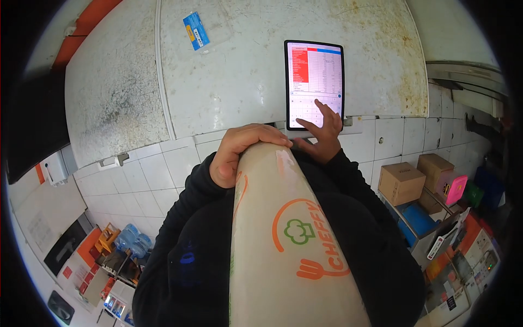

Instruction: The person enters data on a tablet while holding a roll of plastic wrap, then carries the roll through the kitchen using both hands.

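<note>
Packaging roll [283, 245], cream-coloured and thick, rises from the bottom edge of the view up the middle. Its upper end sits under the left hand [242, 152], whose fingers [261, 133] curl over the top rim and clasp it, with the thumb down the left side. The roll is printed with an orange ring, a green chef's hat, an orange fork and the word CHEFFY running along its length. Just right of the roll's top, the right hand [322, 139] is spread open with its index finger stretched up, the tip on the lower part of the lit tablet [314, 65]. The tablet stands upright against a stained white cabinet panel [245, 71] and shows a table with red cells above a keypad. A blue sticker [196, 30] is on the panel to the upper left. White wall tiles [158, 174] run beneath it. Cardboard boxes [401, 182] and a pink box [453, 188] sit at the right, and water bottles [133, 240] at the lower left.
</note>
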`<state>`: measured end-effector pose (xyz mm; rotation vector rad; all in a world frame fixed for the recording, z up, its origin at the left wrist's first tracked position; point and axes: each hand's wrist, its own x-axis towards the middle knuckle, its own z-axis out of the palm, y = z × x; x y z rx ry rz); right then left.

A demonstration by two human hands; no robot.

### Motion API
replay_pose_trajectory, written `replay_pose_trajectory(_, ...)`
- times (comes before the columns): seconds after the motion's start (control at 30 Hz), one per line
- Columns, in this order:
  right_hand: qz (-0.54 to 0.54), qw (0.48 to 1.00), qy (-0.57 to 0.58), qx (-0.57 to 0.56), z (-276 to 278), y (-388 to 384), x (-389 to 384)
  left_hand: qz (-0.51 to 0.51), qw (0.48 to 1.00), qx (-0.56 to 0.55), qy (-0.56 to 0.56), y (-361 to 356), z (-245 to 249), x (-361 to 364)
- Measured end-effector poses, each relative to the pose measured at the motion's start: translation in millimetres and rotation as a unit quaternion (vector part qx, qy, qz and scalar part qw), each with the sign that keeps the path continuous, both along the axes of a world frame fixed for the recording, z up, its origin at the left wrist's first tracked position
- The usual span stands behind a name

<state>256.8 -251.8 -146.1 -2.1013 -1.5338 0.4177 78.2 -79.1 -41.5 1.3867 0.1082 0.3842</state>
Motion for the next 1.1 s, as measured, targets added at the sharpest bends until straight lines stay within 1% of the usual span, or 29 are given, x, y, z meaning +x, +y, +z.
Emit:
replay_pose_trajectory(0.1, -0.023, 0.999, -0.014, 0.030, 11.4, -2.5, 7.8, 0.000, 1.000, 0.016, -0.013, 2.9, 6.7, -0.6)
replay_pose_trajectory(0.2, -0.093, 0.995, 0.018, 0.037, 10.4, -8.7, 14.5, 0.009, 0.999, 0.031, -0.042, 4.8, 11.6, -1.6)
replay_pose_trajectory(0.23, -0.096, 0.994, 0.026, 0.054, 12.5, -10.0, 16.3, 0.014, 0.998, 0.040, -0.056, 6.8, 14.9, -2.0)
replay_pose_trajectory(0.27, -0.086, 0.989, 0.101, 0.058, 16.2, -8.5, 17.5, 0.014, 0.997, 0.049, -0.059, 10.7, 21.4, -1.9)
replay_pose_trajectory(0.33, -0.050, 0.965, 0.247, 0.070, 34.3, 4.1, 14.5, 0.019, 0.994, 0.079, -0.068, 22.6, 41.6, -2.1)
replay_pose_trajectory(0.37, -0.030, 0.936, 0.343, 0.071, 46.5, 13.6, 9.4, 0.014, 0.992, 0.102, -0.077, 31.1, 55.4, -1.8)
replay_pose_trajectory(0.4, -0.006, 0.898, 0.435, 0.067, 63.1, 26.0, 0.1, 0.018, 0.986, 0.131, -0.099, 39.7, 67.2, -0.2)
replay_pose_trajectory(0.43, 0.038, 0.852, 0.514, 0.090, 75.8, 39.9, -7.0, 0.022, 0.980, 0.158, -0.119, 47.1, 78.6, 1.2)
replay_pose_trajectory(0.47, 0.074, 0.821, 0.551, 0.132, 83.9, 55.6, -18.0, 0.026, 0.973, 0.183, -0.137, 52.6, 89.5, 0.7)
replay_pose_trajectory(0.5, 0.105, 0.864, 0.454, 0.192, 101.9, 71.2, -28.2, 0.029, 0.963, 0.219, -0.154, 59.1, 101.4, -0.2)
replay_pose_trajectory(0.53, 0.130, 0.892, 0.351, 0.252, 124.6, 83.3, -37.7, 0.036, 0.955, 0.241, -0.167, 64.4, 113.2, -1.3)
replay_pose_trajectory(0.6, 0.158, 0.884, 0.332, 0.290, 161.2, 101.4, -51.9, 0.045, 0.942, 0.274, -0.188, 67.5, 131.7, -5.1)
replay_pose_trajectory(0.67, 0.177, 0.865, 0.356, 0.306, 173.7, 116.8, -56.8, 0.108, 0.925, 0.292, -0.219, 61.9, 137.9, -9.3)
replay_pose_trajectory(0.7, 0.185, 0.850, 0.389, 0.302, 171.7, 124.9, -56.8, 0.129, 0.919, 0.299, -0.223, 58.4, 141.9, -13.3)
replay_pose_trajectory(0.77, 0.228, 0.833, 0.359, 0.353, 179.2, 136.1, -59.2, 0.166, 0.909, 0.313, -0.219, 53.1, 155.9, -24.4)
replay_pose_trajectory(0.8, 0.262, 0.824, 0.296, 0.406, 186.9, 142.2, -61.8, 0.185, 0.907, 0.312, -0.213, 52.7, 160.8, -29.0)
replay_pose_trajectory(0.87, 0.292, 0.803, 0.220, 0.471, 198.3, 154.0, -65.6, 0.224, 0.905, 0.300, -0.201, 52.2, 168.3, -36.4)
replay_pose_trajectory(0.9, 0.287, 0.800, 0.207, 0.485, 202.3, 158.1, -67.2, 0.242, 0.906, 0.288, -0.195, 52.0, 170.1, -38.4)
replay_pose_trajectory(0.97, 0.297, 0.775, 0.169, 0.532, 214.1, 165.9, -72.3, 0.286, 0.902, 0.234, -0.223, 49.3, 171.7, -40.3)
replay_pose_trajectory(1.0, 0.312, 0.751, 0.143, 0.565, 227.6, 170.3, -75.5, 0.302, 0.900, 0.207, -0.238, 47.5, 173.9, -40.3)
replay_pose_trajectory(1.07, 0.327, 0.723, 0.097, 0.601, 245.1, 178.2, -75.2, 0.312, 0.864, 0.268, -0.291, 45.5, 184.2, -39.8)
replay_pose_trajectory(1.1, 0.329, 0.722, 0.081, 0.603, 250.9, 178.4, -73.4, 0.315, 0.843, 0.298, -0.319, 43.8, 190.5, -39.4)
